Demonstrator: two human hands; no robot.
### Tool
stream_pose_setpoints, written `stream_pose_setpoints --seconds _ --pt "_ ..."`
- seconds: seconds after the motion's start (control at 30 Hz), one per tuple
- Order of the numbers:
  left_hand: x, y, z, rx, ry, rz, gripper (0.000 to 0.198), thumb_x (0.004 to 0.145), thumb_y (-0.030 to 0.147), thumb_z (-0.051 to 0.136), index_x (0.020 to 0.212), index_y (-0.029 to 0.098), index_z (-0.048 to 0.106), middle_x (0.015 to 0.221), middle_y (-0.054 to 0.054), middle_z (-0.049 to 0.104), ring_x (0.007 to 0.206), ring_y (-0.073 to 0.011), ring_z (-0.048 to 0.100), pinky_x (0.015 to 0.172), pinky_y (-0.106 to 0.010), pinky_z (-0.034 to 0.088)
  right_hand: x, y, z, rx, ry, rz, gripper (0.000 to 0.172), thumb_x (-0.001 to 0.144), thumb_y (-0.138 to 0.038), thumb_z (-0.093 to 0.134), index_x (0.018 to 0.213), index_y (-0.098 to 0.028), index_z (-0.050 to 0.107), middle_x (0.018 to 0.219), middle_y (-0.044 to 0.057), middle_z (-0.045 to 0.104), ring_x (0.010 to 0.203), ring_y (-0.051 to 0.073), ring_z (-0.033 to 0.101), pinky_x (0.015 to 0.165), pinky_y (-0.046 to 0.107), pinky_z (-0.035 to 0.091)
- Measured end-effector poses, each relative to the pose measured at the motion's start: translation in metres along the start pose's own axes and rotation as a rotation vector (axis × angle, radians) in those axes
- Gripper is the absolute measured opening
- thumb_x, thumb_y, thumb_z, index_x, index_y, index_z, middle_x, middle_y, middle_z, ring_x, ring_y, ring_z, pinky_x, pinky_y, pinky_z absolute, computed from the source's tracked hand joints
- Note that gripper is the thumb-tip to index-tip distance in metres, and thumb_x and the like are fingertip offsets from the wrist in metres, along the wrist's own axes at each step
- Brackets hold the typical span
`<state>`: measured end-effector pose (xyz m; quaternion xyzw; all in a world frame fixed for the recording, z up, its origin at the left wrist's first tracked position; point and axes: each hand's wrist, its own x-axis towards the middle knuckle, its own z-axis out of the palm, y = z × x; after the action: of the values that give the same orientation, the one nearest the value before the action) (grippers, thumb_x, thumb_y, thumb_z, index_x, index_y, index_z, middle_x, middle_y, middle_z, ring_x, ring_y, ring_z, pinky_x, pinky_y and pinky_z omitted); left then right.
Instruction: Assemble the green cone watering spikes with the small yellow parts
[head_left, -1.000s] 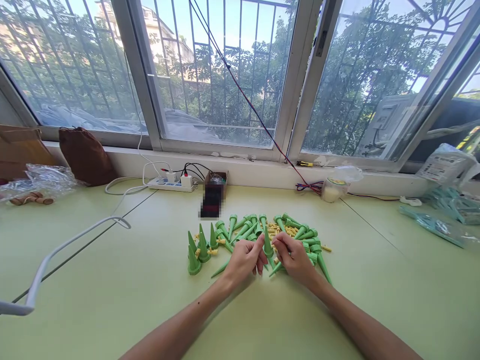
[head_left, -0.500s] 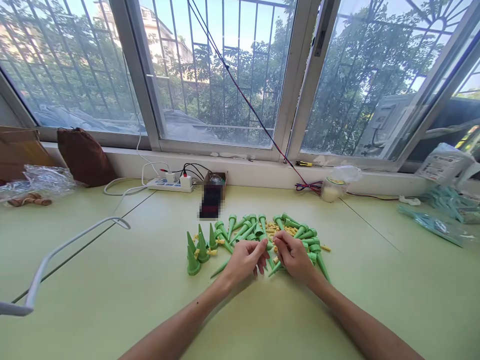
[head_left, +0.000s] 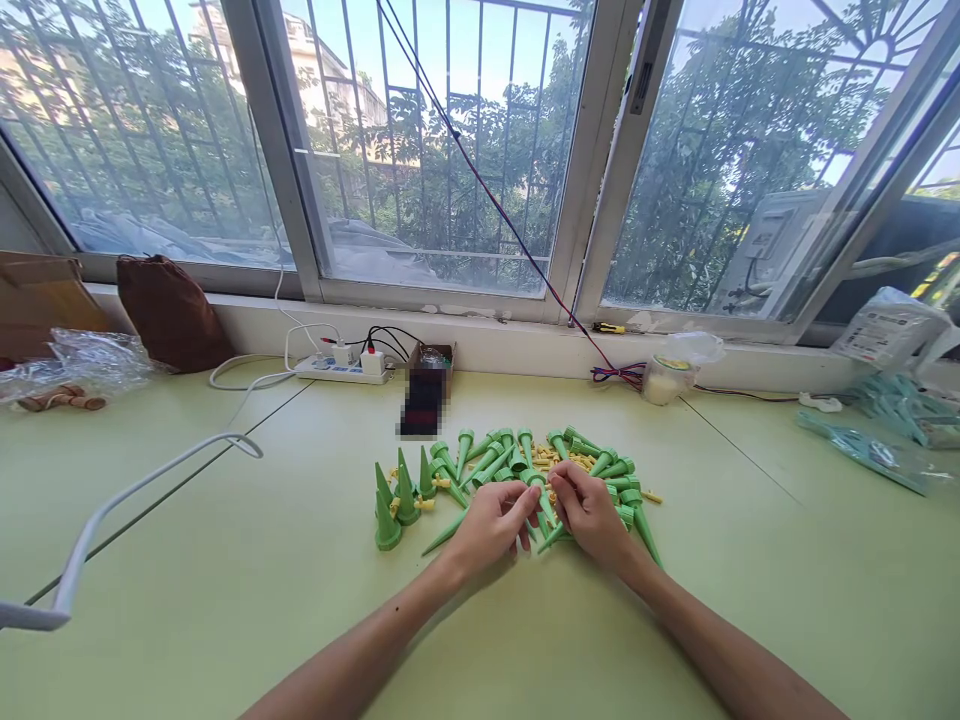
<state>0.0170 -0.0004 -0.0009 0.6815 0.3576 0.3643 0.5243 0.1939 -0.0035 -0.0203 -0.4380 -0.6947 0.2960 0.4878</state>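
A heap of green plastic spikes (head_left: 495, 458) and small yellow parts (head_left: 564, 461) lies on the pale green table (head_left: 225, 590). Three green spikes (head_left: 397, 500) stand upright at the heap's left end. My left hand (head_left: 491, 525) pinches one green spike (head_left: 537, 492) at its wide end, held low over the heap. My right hand (head_left: 592, 515) is closed just to its right, fingertips meeting the spike's top; what it pinches is too small to name, perhaps a yellow part.
A white power strip (head_left: 341, 368) with cables and a small dark box (head_left: 426, 395) sit near the window sill. A brown pouch (head_left: 171, 310) and plastic wrap (head_left: 82, 365) lie far left. A lidded jar (head_left: 666, 378) and bagged teal items (head_left: 892, 430) lie right. A white bent bar (head_left: 112, 510) crosses the left.
The held spike has tipped from upright to a lower tilt, and both hands have drawn closer together over the heap.
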Motion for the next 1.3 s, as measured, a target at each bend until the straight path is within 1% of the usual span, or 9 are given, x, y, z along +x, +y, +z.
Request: stream_pose_setpoints --seconds 0.17,0.3,0.4,0.57,0.73,0.9,1.07,1.3 --pt "-0.0020 0.0009 0.0015 0.063 0.002 0.045 0.045 0.091 0.055 0.050 0.070 0.016 0.055 0.063 0.000 0.057 0.049 -0.0126 0.060 0.044 -0.021 0.043 -0.0001 0.0011 0.0004 0.037 0.016 0.015 0.030 0.100 -0.045 0.045 0.080 -0.023 0.048 0.054 -0.007 0.039 0.046 0.012 0.036 0.046 0.024 0.030" --pt "-0.0041 0.0004 0.0037 0.178 0.030 0.094 0.040 0.094 0.049 0.049 0.069 0.017 0.051 0.065 0.000 0.057 0.051 -0.0122 0.059 0.049 -0.022 0.044 -0.0004 0.0005 0.0005 0.071 0.010 0.019 0.031 0.100 -0.046 0.044 0.081 -0.023 0.047 0.053 -0.008 0.038 0.043 0.011 0.033 0.045 0.024 0.028" --pt "-0.0054 0.0003 0.0050 0.253 0.067 0.111 0.037 0.093 0.046 0.050 0.069 0.018 0.050 0.061 0.001 0.056 0.050 -0.0120 0.056 0.050 -0.023 0.042 -0.0008 -0.0004 0.0012 0.086 0.019 0.031 0.032 0.100 -0.049 0.044 0.082 -0.023 0.048 0.051 -0.008 0.038 0.042 0.011 0.032 0.044 0.025 0.028" --pt "-0.0060 0.0012 0.0053 0.305 0.103 0.144 0.035 0.092 0.043 0.053 0.067 0.019 0.050 0.055 0.002 0.054 0.050 -0.0123 0.053 0.050 -0.023 0.040 -0.0009 -0.0041 0.0030 0.146 0.020 0.064 0.036 0.098 -0.055 0.045 0.080 -0.023 0.046 0.047 -0.009 0.036 0.039 0.011 0.032 0.042 0.025 0.028" --pt "-0.0062 0.0017 0.0064 0.357 0.139 0.168 0.034 0.091 0.040 0.054 0.065 0.019 0.052 0.057 0.001 0.055 0.052 -0.0125 0.050 0.050 -0.025 0.037 -0.0007 -0.0063 0.0042 0.218 0.005 0.094 0.036 0.098 -0.056 0.046 0.081 -0.024 0.045 0.045 -0.010 0.037 0.038 0.011 0.033 0.041 0.025 0.029" --pt "-0.0067 0.0005 0.0071 0.499 0.184 0.249 0.032 0.092 0.033 0.053 0.064 0.019 0.051 0.061 0.001 0.054 0.057 -0.0129 0.046 0.055 -0.027 0.033 -0.0003 -0.0040 0.0047 0.206 -0.007 0.108 0.038 0.097 -0.058 0.045 0.080 -0.024 0.044 0.045 -0.009 0.038 0.037 0.011 0.032 0.041 0.025 0.026" --pt "-0.0071 -0.0022 0.0064 0.646 0.169 0.281 0.029 0.094 0.029 0.051 0.066 0.020 0.047 0.065 0.001 0.052 0.059 -0.0136 0.045 0.057 -0.028 0.031 0.0003 -0.0036 0.0043 0.232 -0.017 0.106 0.038 0.097 -0.057 0.045 0.080 -0.023 0.043 0.045 -0.010 0.037 0.037 0.010 0.030 0.041 0.025 0.023" --pt "-0.0081 -0.0038 0.0063 0.754 0.164 0.342 0.029 0.097 0.029 0.045 0.070 0.020 0.047 0.068 0.000 0.053 0.060 -0.0140 0.047 0.058 -0.027 0.033 -0.0001 -0.0061 0.0024 0.274 -0.032 0.103 0.038 0.097 -0.055 0.048 0.078 -0.023 0.043 0.046 -0.010 0.035 0.039 0.010 0.027 0.041 0.025 0.022"
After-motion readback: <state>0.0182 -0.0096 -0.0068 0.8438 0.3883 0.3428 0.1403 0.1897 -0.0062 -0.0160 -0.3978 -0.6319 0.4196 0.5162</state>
